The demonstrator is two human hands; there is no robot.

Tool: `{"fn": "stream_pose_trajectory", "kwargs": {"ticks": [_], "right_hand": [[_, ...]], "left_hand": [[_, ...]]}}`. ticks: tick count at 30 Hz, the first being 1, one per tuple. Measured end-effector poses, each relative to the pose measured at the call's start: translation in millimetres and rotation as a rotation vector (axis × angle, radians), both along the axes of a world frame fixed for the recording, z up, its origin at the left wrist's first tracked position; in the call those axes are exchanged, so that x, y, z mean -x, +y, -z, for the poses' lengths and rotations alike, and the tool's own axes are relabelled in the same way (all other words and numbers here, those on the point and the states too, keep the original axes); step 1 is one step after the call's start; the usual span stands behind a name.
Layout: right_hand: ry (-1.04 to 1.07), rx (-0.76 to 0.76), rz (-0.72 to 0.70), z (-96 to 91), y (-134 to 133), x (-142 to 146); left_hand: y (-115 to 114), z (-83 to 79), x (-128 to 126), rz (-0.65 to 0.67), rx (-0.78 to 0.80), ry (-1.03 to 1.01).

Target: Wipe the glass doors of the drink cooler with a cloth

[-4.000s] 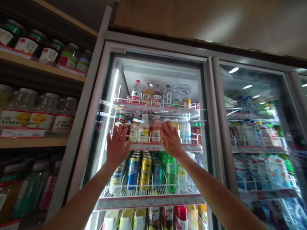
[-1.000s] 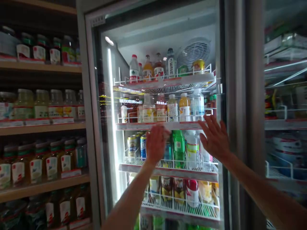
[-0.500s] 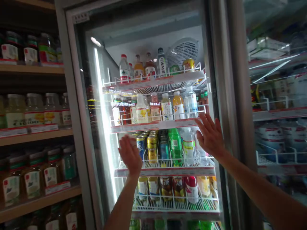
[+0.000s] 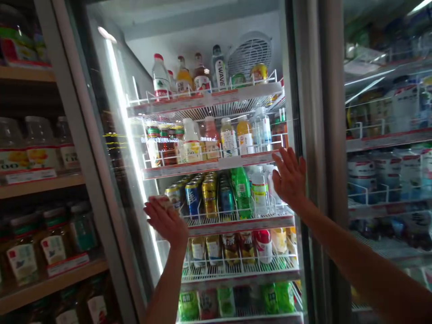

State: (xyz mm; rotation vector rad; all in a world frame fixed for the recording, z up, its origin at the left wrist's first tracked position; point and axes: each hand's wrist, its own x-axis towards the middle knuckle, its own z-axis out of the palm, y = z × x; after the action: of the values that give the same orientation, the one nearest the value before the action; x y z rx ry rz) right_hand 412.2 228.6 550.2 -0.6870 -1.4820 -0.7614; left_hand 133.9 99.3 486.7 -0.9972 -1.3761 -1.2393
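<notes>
Both my hands are raised in front of a lit drinks fridge, whose glass door point(image 4: 131, 243) carries reflections. My left hand point(image 4: 170, 222) is open, its fingers stretched to the left, in front of the shelf of cans point(image 4: 209, 198). A pale patch shows by those fingers; I cannot make out what it is. Fingers spread, my right hand point(image 4: 290, 180) is open and empty near the fridge's right frame point(image 4: 312, 135). Behind it stand a clear bottle with a yellow-green label point(image 4: 259, 189) and a tilted green bottle point(image 4: 241, 191). Whether either palm touches the glass, I cannot tell.
Wooden shelves point(image 4: 40, 186) of bottled drinks stand on the left. A second fridge with packed shelves point(image 4: 388, 141) is on the right. Inside the middle fridge, upper shelves hold bottles such as an orange one point(image 4: 245, 135), and a round fan grille point(image 4: 251, 51) sits at the back.
My view has shifted, so the fridge's contents sit higher and further left. My left hand has moved left and tilted its fingers outward. My right hand keeps nearly the same pose.
</notes>
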Motion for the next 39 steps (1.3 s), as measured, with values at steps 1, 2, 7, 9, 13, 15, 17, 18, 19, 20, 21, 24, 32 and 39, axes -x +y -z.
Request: {"fn": "stream_pose_trajectory", "kwargs": {"ticks": [1, 2, 7, 9, 13, 15, 17, 18, 19, 20, 21, 24, 32, 39], "right_hand": [[0.009, 0.001, 0.002, 4.1, -1.4, 2.1], [0.02, -0.003, 0.007, 8.3, -2.5, 3.7], [0.003, -0.051, 0.022, 21.9, -2.2, 3.3], [-0.005, -0.067, 0.008, 23.6, -0.5, 2.4], [0.024, -0.065, 0.01, 25.8, 1.0, 2.9], [0.019, -0.058, 0.013, 26.8, 0.7, 2.5], [0.008, -0.063, 0.002, 27.5, 0.3, 1.7], [0.005, -0.071, -0.004, 27.7, 0.3, 1.5], [0.007, -0.075, -0.009, 27.9, 0.3, 1.5], [0.01, -0.072, -0.01, 28.0, 0.5, 1.7], [0.016, -0.068, -0.007, 28.1, 0.7, 2.2], [0.031, -0.067, 0.011, 28.4, 1.6, 3.5], [0.036, -0.101, 0.011, 29.6, 3.0, 2.6], [0.036, -0.104, 0.01, 30.3, 2.7, 3.8]], "left_hand": [[2.1, 3.0, -5.8, 0.005, 0.005, 0.025], [6.1, 8.3, -15.3, 0.016, 0.028, 0.114], [17.8, 31.7, -27.5, 0.069, 0.16, 0.469], [12.0, 27.6, -4.0, -0.012, 0.01, 0.231], [12.2, 18.1, 5.0, -0.028, -0.194, -0.049], [19.2, 20.0, -14.2, 0.045, -0.037, 0.208], [22.4, 22.1, -25.0, 0.099, 0.103, 0.434], [21.3, 21.9, -22.5, 0.094, 0.112, 0.452], [18.5, 20.6, -15.0, 0.07, 0.079, 0.397], [14.8, 18.4, -4.3, 0.035, 0.012, 0.283], [11.2, 15.8, 7.1, 0.003, -0.068, 0.135], [8.4, 12.0, 21.1, -0.017, -0.199, -0.163], [13.5, 1.2, 10.1, 0.041, -0.037, 0.223], [25.4, -27.7, -20.9, 0.057, -0.019, 0.239]]}}
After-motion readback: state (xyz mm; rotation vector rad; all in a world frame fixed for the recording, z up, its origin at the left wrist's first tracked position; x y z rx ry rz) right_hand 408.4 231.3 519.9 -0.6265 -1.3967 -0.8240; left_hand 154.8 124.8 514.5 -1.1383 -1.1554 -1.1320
